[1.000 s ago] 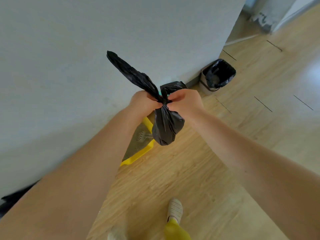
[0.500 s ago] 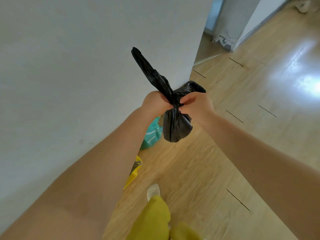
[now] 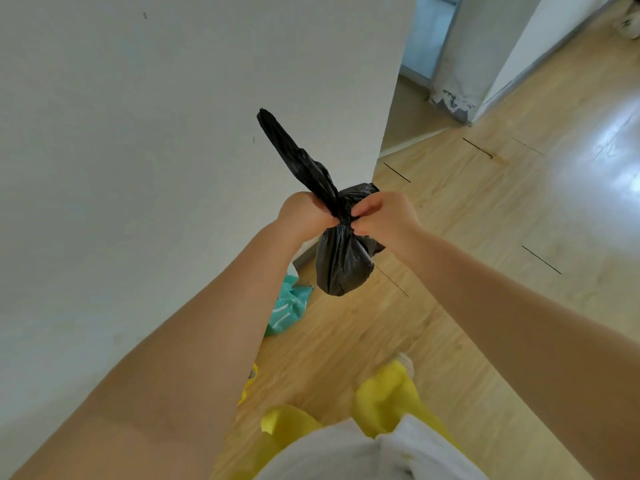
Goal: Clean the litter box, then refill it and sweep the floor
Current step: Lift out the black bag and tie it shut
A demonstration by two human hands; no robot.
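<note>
Head view: one black plastic bag [image 3: 341,265] hangs in mid-air at the centre, held by two bare hands. The left hand [image 3: 304,216] grips the bag's twisted neck, fingers curled around it, with one long tail of plastic standing up and to the left. The right hand [image 3: 388,213] pinches the neck from the other side, fingers bent tight on the knot area. Below lies a light wooden floor [image 3: 485,209], with a white wall [image 3: 156,150] filling the left. One crumpled teal bag [image 3: 287,308] lies on the floor near the wall, under the left forearm. Yellow trousers [image 3: 388,393] and a white shirt hem [image 3: 346,452] show nearest.
</note>
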